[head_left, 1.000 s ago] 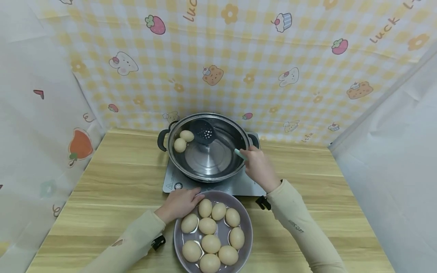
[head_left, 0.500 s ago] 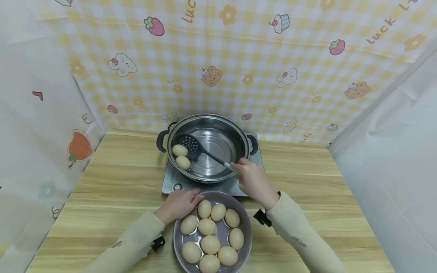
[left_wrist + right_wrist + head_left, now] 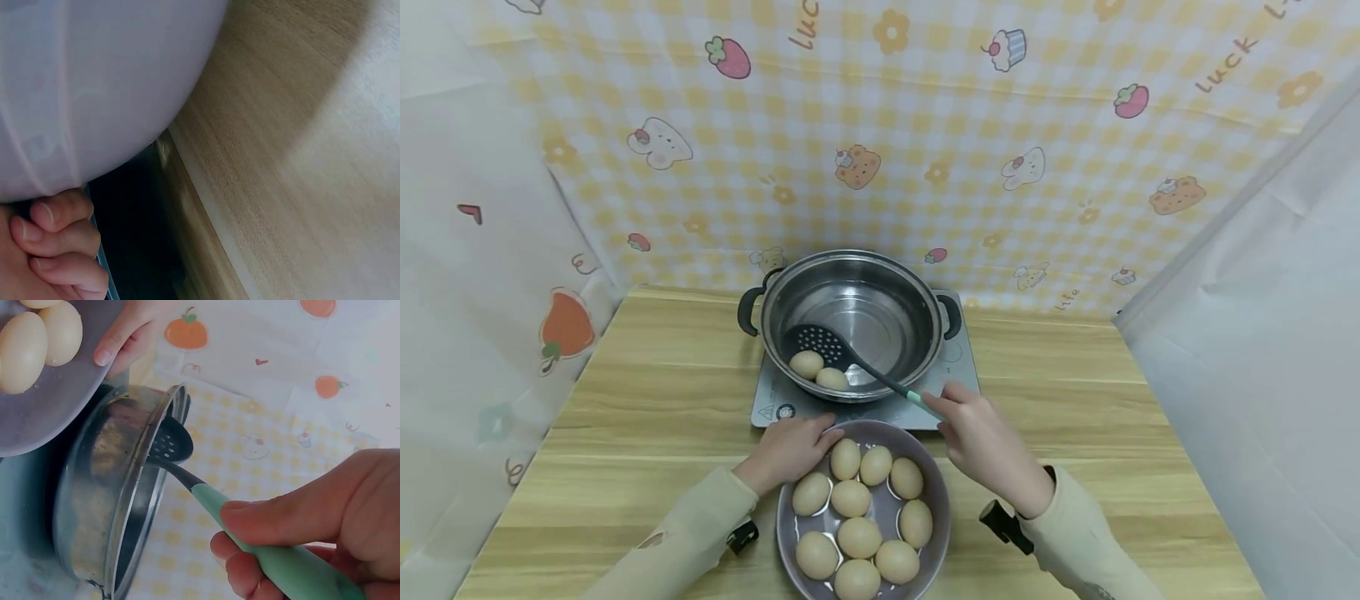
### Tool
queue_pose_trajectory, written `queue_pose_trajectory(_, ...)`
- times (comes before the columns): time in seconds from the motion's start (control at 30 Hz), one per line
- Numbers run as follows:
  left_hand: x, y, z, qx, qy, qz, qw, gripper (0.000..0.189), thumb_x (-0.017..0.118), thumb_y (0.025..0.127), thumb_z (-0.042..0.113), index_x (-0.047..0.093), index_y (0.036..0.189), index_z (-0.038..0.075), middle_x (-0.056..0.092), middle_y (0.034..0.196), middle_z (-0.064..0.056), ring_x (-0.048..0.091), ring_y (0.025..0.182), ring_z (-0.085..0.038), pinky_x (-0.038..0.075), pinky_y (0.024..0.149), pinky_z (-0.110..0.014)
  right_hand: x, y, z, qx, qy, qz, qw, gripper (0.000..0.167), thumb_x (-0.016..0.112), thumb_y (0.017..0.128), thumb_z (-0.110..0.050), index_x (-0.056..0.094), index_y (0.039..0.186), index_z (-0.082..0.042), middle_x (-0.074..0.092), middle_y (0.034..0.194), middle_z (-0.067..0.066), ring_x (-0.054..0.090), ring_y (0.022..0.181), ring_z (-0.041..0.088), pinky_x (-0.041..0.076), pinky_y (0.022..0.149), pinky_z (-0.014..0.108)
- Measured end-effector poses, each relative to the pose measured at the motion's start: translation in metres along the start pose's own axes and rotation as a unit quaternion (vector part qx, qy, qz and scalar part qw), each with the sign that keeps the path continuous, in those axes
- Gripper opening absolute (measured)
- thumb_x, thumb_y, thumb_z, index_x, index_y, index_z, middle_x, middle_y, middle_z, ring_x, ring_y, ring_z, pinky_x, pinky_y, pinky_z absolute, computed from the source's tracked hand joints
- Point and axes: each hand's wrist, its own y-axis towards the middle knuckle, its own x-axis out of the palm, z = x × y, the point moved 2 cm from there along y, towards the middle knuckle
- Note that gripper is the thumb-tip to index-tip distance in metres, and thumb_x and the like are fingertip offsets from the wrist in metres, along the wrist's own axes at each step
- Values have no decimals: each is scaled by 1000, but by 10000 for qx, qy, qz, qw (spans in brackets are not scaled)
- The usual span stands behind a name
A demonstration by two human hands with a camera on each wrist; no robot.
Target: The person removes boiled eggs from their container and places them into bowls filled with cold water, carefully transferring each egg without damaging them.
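Note:
My right hand [image 3: 988,442] grips the green handle [image 3: 275,556] of a black slotted skimmer [image 3: 868,367]. Its perforated head is inside a steel pot [image 3: 880,308], beside two eggs [image 3: 807,364] near the pot's front left wall. My left hand [image 3: 790,450] holds the far left rim of a greyish-purple bowl [image 3: 938,508], thumb on the rim and fingers curled below it in the left wrist view. Several light brown eggs [image 3: 860,537] lie in the bowl. The skimmer head [image 3: 169,442] shows over the pot's rim in the right wrist view.
The pot stands on a silver induction cooker [image 3: 958,358], with black side handles [image 3: 747,312] left and right. The bowl sits close in front of the cooker on a wooden table [image 3: 1075,400]. A yellow checked cloth [image 3: 940,125] hangs behind.
The skimmer head has swung from the pot's back left to its front left, and the two eggs have shifted forward. My right hand has come nearer; the left hand stays at the bowl.

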Motion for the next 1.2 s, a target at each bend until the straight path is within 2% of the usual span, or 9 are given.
queue_pose_trajectory(0.13,0,0,0,17,32,25,10000,22,46,94,33,50,78,18,53,63,0,60,68,-27,41,59,-40,-5,-6,-2,-207,-204,166,9994,38,60,66,20,68,97,1,47,70,0,32,51,4,28,45,15)
queue_pose_trajectory(0.23,0,0,0,-17,29,3,10000,22,47,94,33,50,77,19,52,62,1,60,67,-26,40,57,-39,-8,-7,1,-272,-109,144,9995,39,58,65,21,68,97,1,47,69,0,31,51,3,29,45,15)
queue_pose_trajectory(0.3,0,0,0,-50,5,-44,10000,22,46,94,33,49,77,19,50,61,2,59,66,-25,40,57,-38,-9,-7,6,-207,42,20,9998,38,59,64,21,67,97,3,48,70,1,31,52,2,31,45,15)
queue_pose_trajectory(0.43,0,0,0,-36,-54,-87,9999,22,46,95,33,49,78,20,49,61,3,59,66,-24,40,57,-38,-13,-8,20,149,527,-472,9974,36,60,66,18,66,99,6,52,71,2,33,53,1,34,47,17)
queue_pose_trajectory(0.57,0,0,-1,8,-73,-68,10000,22,46,95,33,49,77,20,47,59,4,57,63,-22,39,57,-37,-21,-11,34,671,1110,-979,9867,32,61,71,14,64,103,7,60,80,6,40,56,2,38,50,19)
queue_pose_trajectory(0.67,1,0,-1,15,-70,-86,9999,23,45,95,33,48,76,20,44,58,4,56,61,-21,38,56,-36,-27,-11,42,1025,1582,-1290,9736,28,60,76,10,63,104,7,64,87,10,43,56,3,39,50,20)
queue_pose_trajectory(0.87,0,0,0,69,-28,-79,9999,24,45,95,32,45,75,19,41,56,4,56,60,-22,37,55,-37,-31,-8,50,1464,2200,-1795,9476,26,55,84,2,60,109,8,63,83,10,33,43,2,30,40,20)
queue_pose_trajectory(1.03,-1,0,0,76,-2,-72,9999,24,45,95,32,46,75,18,42,57,3,58,64,-25,39,57,-38,-32,-7,54,1579,2396,-1859,9397,26,54,85,1,60,109,8,62,81,8,32,41,1,29,39,19)
queue_pose_trajectory(1.2,-1,0,0,77,-11,-42,10000,25,45,95,32,47,74,19,42,57,3,58,65,-26,39,58,-39,-35,-8,55,1590,2144,-1768,9474,25,55,84,4,61,108,6,60,76,6,29,41,2,28,39,19)
